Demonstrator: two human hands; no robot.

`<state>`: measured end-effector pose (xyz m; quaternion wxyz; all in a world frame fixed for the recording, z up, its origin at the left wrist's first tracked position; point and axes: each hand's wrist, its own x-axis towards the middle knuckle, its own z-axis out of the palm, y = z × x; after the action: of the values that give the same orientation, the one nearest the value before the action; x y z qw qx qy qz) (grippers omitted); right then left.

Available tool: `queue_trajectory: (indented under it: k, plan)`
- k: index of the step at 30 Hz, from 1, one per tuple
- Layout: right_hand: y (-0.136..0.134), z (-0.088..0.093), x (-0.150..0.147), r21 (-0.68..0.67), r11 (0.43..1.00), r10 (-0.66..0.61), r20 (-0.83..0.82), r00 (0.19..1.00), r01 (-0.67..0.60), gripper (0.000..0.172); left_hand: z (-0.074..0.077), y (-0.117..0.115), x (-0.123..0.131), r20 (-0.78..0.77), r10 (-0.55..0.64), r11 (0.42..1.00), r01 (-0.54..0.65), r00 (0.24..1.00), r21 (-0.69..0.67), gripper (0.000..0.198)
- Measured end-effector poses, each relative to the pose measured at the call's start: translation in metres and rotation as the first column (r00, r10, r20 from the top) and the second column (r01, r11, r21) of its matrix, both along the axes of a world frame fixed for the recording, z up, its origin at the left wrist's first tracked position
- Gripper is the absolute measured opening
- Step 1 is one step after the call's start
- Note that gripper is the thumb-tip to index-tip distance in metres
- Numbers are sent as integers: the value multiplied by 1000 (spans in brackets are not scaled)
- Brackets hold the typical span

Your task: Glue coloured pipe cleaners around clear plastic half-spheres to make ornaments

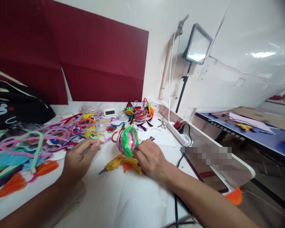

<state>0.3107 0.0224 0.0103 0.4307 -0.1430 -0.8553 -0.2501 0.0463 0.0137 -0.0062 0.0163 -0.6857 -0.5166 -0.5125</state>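
Observation:
My right hand [152,158] is closed on the near right edge of a clear plastic ball [130,139] wrapped in green, red and white fuzzy strips. The ball is held above a yellow hot glue gun [116,163], which lies with its metal nozzle pointing left; its handle is partly hidden by my right hand. To the left of the ball and apart from it, my left hand [79,156] has thumb and forefinger pressed together. What lies between those fingertips, if anything, is too small to make out.
Tangled pipe cleaners [61,134] and orange tassels [14,186] cover the left side. Decorated balls [140,114] and a small digital clock [109,112] stand at the back. On the right are a power strip [179,134], a dark flat-screen device [206,177] and a black cable [176,202].

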Motion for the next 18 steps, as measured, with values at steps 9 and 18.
queue_trajectory:
  k: [9,18]
  plan:
    - [-4,-8,0,-58,998,-6,-22,1000,5,31,1,-2,13,-188,-189,934,236,964,267,5]
    - [-7,-8,-6,-115,993,0,-17,1000,-2,32,-1,-1,2,-142,-70,991,85,987,108,13]
